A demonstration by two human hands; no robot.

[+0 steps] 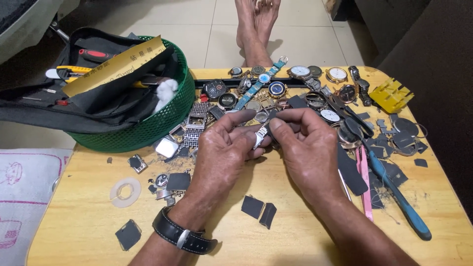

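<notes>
1. Left hand (224,148) and right hand (305,148) are both pinching a small silver watch piece (259,137) between thumb and fingertips; the piece is sitting between the two hands, above the middle of the wooden table (88,221).
2. Exactly what the part is cannot be told; fingers are covering most of it.
3. Risk: the piece is slipping out of a fingertip-only pinch and dropping into the pile of watches (276,91) just behind, where it is getting lost among similar metal.
4. Risk: forearms are hovering close over the dark cut scraps (258,209); a sweep is likely pushing them off the edge.
5. Risk: the blue-handled tool (399,202) and pink tweezers (365,182) are lying just beside the right wrist, so a nudge is rolling them away.
6. The green basket (162,123) is overhanging the table edge; a bump may be tipping it.
</notes>
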